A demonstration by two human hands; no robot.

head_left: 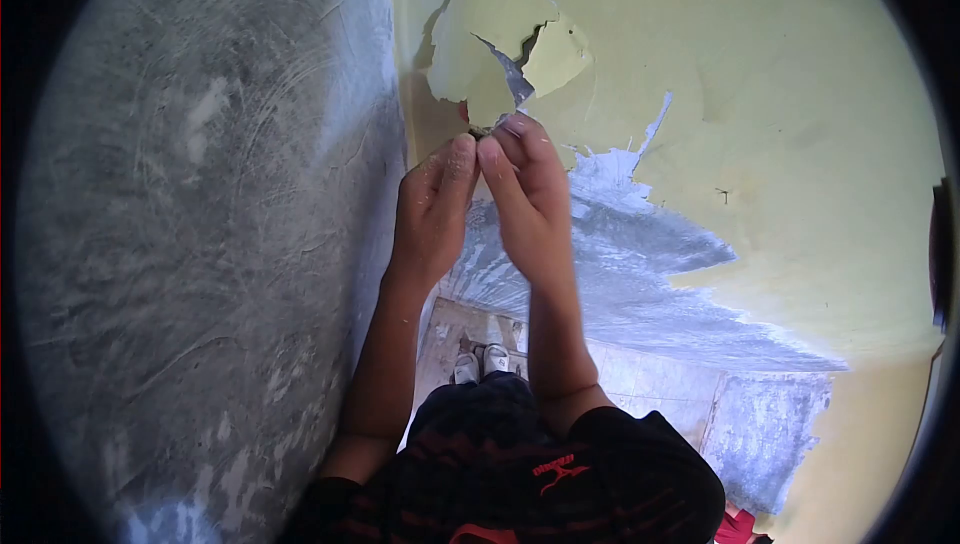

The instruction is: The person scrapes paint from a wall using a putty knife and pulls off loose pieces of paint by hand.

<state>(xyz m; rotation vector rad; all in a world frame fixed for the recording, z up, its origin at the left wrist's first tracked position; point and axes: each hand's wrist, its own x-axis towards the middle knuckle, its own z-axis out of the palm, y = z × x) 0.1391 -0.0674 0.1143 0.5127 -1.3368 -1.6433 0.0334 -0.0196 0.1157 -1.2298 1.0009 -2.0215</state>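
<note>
A flap [490, 44] of yellow paint is seen hanging loose from the wall, just beside the corner where two wall faces meet, near the top of the view. Its lower tip is pinched by both hands, which are raised side by side and are touching at the fingertips. The left hand [432, 209] is held with its fingers bunched and clenched, thumb and fingertips pressed together on the flap's lower tip. The right hand [530, 189] is closed in the same way, its fingertips [515, 129] curled over onto the same tip, just right of those of the left hand. A small dark bit [468, 119] with a spot of red is glimpsed at the fingertips; what it is cannot be told. The flap is torn near its middle, and a grey sliver of bare plaster is shown through the tear. The left wall face [180, 244] is bare, grey, scratched plaster from top to bottom. The right wall face is covered by yellow paint [800, 124] over its upper part, while a bare grey patch [630, 264] is spread from under the hands toward the lower right edge, with a ragged border against the paint. Between and below the forearms, a tiled floor [650, 374] is seen far down at the foot of the corner, and a pair of pale shoes [480, 359] is set on it close to the corner. A dark shirt [500, 464] with a red logo is seen at the bottom edge of the view.
</note>
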